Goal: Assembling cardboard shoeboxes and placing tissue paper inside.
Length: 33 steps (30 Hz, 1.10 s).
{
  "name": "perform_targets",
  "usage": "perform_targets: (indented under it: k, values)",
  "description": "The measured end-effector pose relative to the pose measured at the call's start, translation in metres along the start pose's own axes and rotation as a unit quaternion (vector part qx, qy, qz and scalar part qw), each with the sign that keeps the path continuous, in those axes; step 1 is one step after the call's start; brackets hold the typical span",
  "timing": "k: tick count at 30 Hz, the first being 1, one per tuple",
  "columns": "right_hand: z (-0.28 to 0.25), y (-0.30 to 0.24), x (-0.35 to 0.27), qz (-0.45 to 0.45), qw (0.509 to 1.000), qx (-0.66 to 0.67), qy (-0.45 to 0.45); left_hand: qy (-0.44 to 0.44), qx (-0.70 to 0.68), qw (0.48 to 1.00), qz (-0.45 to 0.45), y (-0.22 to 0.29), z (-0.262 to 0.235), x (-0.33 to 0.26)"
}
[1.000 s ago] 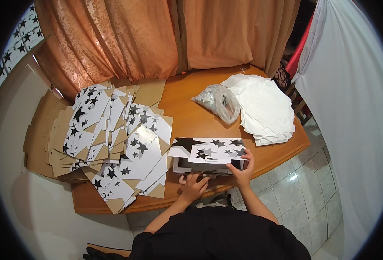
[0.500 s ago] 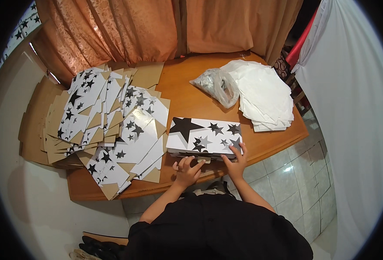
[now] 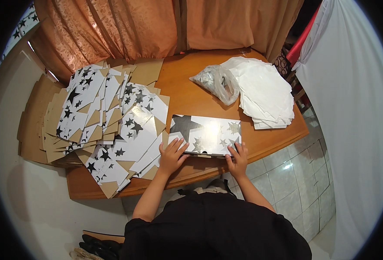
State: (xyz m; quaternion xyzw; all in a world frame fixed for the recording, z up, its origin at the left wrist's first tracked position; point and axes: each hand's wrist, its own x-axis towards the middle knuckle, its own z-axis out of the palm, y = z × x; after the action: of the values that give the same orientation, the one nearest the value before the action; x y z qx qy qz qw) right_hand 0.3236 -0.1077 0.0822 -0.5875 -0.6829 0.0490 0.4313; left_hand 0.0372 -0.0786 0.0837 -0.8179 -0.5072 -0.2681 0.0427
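A white cardboard box [image 3: 211, 132] printed with black and grey stars lies on the wooden table in front of me, its lid down. My left hand [image 3: 172, 157] rests against the near left corner of the box, fingers spread. At the near right corner is my right hand [image 3: 238, 159], its fingers apart on the lid's edge and the thumb against the front side. Light glares off the middle of the lid. A small tab shows at the middle of the front edge.
Flat star-printed cardboard sheets [image 3: 137, 123] are heaped at the left of the wooden table [image 3: 180, 93]. At the back right lie a stack of white paper sheets [image 3: 267, 93] and a clear plastic bag [image 3: 217, 84] with contents I cannot make out. An orange curtain [image 3: 113, 30] hangs behind.
My left hand has moved from the front tab to the left corner of the box, its fingers spreading. The lid's front edge now sits lower, and glare has appeared on it.
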Motion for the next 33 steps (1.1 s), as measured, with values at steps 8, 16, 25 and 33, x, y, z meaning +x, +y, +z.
perform_targets:
  k: [8, 16, 25, 33]
  values:
    - [-0.002, 0.008, 0.050, -0.067, 0.990, -0.125, -0.025, 0.040, -0.005, 0.998, -0.044, 0.022, 0.011, 0.012]
    - [0.034, -0.050, 0.030, -0.226, 0.973, -0.006, -0.053, 0.057, -0.025, 0.996, -0.069, 0.026, 0.015, 0.012]
    - [0.039, -0.032, 0.039, -0.271, 0.961, -0.028, -0.046, 0.065, -0.017, 0.995, -0.077, 0.026, 0.016, 0.011]
    - [0.038, -0.030, 0.039, -0.307, 0.950, -0.030, -0.045, 0.069, -0.025, 0.994, -0.076, 0.025, 0.020, 0.010]
